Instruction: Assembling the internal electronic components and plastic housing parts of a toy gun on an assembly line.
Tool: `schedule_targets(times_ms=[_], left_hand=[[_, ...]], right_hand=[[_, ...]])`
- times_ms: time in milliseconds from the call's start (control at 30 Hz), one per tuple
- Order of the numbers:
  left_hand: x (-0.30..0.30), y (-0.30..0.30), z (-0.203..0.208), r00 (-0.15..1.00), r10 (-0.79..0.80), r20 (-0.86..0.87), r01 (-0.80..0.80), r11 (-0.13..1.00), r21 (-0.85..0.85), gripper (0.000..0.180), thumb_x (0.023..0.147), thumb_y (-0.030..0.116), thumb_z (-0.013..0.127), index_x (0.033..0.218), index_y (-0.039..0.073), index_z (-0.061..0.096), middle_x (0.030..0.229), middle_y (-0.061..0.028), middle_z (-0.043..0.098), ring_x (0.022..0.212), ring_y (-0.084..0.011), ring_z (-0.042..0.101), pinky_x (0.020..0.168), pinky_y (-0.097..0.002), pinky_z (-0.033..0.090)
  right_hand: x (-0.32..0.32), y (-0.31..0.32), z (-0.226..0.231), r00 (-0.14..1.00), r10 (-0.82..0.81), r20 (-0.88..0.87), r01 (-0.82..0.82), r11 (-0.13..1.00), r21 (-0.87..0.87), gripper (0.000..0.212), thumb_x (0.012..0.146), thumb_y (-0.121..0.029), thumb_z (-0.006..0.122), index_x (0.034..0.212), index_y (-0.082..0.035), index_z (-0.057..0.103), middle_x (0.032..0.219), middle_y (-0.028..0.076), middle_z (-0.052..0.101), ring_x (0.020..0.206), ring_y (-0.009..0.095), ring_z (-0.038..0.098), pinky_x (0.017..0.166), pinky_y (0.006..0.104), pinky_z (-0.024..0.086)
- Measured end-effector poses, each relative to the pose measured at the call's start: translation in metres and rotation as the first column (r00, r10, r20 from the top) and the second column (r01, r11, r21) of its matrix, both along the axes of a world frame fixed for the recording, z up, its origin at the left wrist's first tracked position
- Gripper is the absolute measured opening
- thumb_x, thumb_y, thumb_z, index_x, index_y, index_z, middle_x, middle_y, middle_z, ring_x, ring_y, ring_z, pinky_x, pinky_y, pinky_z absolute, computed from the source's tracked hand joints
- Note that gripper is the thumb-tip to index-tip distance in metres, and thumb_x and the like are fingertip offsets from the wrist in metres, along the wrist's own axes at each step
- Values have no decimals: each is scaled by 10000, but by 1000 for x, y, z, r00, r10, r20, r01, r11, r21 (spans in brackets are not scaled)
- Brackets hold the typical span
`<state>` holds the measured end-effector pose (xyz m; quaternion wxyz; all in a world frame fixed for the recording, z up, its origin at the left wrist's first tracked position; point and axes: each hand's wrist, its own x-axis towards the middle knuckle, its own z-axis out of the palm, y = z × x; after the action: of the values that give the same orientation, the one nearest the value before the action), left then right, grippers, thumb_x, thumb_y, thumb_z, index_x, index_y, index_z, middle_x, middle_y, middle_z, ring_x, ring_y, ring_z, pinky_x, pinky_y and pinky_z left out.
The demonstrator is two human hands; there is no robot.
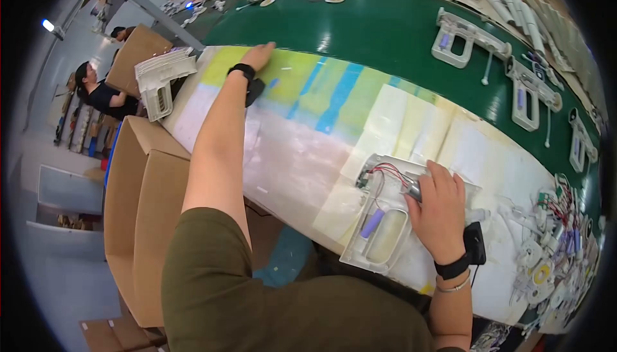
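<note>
My right hand (439,207) rests on a white plastic housing (384,225) lying open on the work surface, fingers closed on a small grey motor (413,188) with red wires at its top. The housing has a purple part near its handle opening. My left hand (259,54) is stretched far out to the left, palm down and flat on the taped, coloured table top (308,133), holding nothing. It lies close to a stack of white housings (160,76). Both wrists wear black bands.
A green conveyor belt (385,37) carries several white housings (466,36) along the far side. A heap of small wired parts (553,255) lies at right. Open cardboard boxes (138,204) stand at left. Another person (96,92) sits further left.
</note>
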<state>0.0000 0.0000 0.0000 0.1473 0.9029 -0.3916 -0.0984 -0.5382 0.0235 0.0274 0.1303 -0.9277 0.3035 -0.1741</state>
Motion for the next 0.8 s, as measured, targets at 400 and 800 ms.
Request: schedule_targets(times_ms=[400, 800], left_hand=[[-235, 180, 93, 650, -605, -459, 749, 611, 256, 272, 851, 247, 587, 976, 7, 608, 895, -185, 617, 868, -358, 579, 776, -392, 466], [-276, 195, 73, 795, -535, -286, 542, 838, -60, 406, 846, 280, 614, 1126, -10, 565, 991, -189, 637, 887, -307, 630, 762, -366, 504]], right_hand=[[-1, -8, -6, 1000, 26, -14, -27, 996, -89, 334, 755, -164, 665, 1021, -38, 506, 1231, 152, 493, 1143, 313, 459, 990, 484, 322], [-1, -15, -17, 994, 76, 83, -61, 983, -172, 302, 782, -198, 652, 1006, -40, 525, 1152, 161, 551, 1026, 324, 520, 920, 454, 377]])
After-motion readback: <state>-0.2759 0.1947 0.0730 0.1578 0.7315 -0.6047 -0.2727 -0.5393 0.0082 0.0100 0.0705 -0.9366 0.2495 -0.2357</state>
